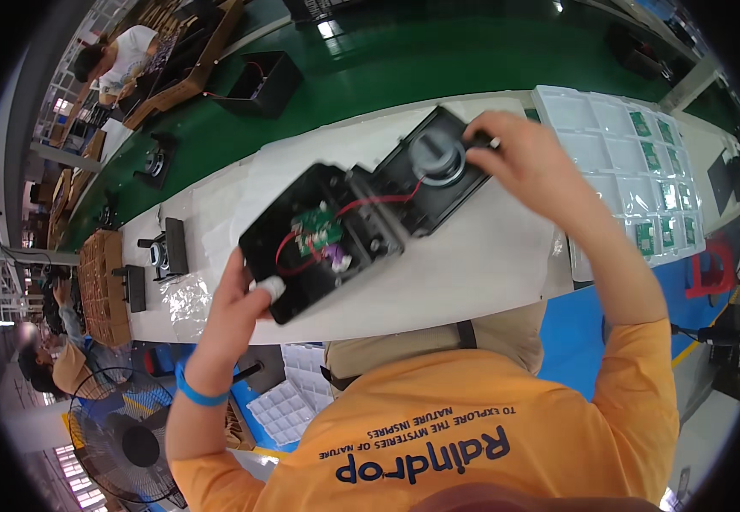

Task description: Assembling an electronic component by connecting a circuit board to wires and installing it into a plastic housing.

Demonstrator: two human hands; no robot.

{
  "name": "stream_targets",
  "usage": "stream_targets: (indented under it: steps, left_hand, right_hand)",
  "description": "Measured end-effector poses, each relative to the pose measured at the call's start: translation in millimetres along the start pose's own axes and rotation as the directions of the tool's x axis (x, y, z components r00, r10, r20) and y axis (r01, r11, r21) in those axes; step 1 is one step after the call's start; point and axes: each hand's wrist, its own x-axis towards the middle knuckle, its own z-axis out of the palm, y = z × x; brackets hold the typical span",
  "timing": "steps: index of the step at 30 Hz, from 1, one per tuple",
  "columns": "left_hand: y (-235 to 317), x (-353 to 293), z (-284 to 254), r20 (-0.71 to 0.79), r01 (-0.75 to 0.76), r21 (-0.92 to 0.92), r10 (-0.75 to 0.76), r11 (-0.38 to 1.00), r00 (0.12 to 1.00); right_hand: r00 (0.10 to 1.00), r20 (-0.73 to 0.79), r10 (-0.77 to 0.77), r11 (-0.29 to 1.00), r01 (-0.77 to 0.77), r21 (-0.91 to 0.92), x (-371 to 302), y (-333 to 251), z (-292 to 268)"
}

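My left hand [240, 294] grips the near left rim of an open black plastic housing [261, 229], tilted above the white-covered bench. A white cover sits on one of its fingertips. Inside the housing are a green circuit board [312, 229] and a small purple part [336, 254]. My right hand [524, 158] pinches the far right edge of a black speaker panel [421, 215], held beside the housing. The panel's round grey speaker [438, 159] faces up. A red wire [378, 201] runs from the speaker into the housing.
White compartment trays [588, 141] on the right hold several green boards [645, 239]. Black speaker panels [174, 247] stand left, near a cardboard box [104, 286]. Another black housing [278, 85] rests on the green surface [370, 64]. A fan [127, 435] and two people are at left.
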Motion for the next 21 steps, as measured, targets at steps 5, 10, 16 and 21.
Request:
stream_targets:
  steps: [5,10,16,21]
  left_hand:
    - [56.2,72.4,11.0,0.081,-0.068,0.122,0.058,0.990,0.995]
    - [105.6,175.5,46.9,0.151,-0.181,0.102,0.165,0.978,0.975]
    - [134.6,309.2,100.9,0.073,-0.279,0.229,0.269,0.933,0.960]
    - [151.5,363.3,138.2,-0.056,-0.259,0.230,0.279,0.938,0.959]
  right_hand:
    - [0.969,-0.019,0.245,0.968,-0.243,0.066,40.5,31.2,-48.3]
    - [0.947,-0.139,0.291,0.957,-0.287,0.050,87.8,114.7,-64.8]
    - [0.881,-0.184,0.437,0.897,-0.412,0.156,135.2,228.5,-49.3]
    - [0.833,-0.204,0.515,0.857,-0.505,0.101,156.7,306.1,-41.7]
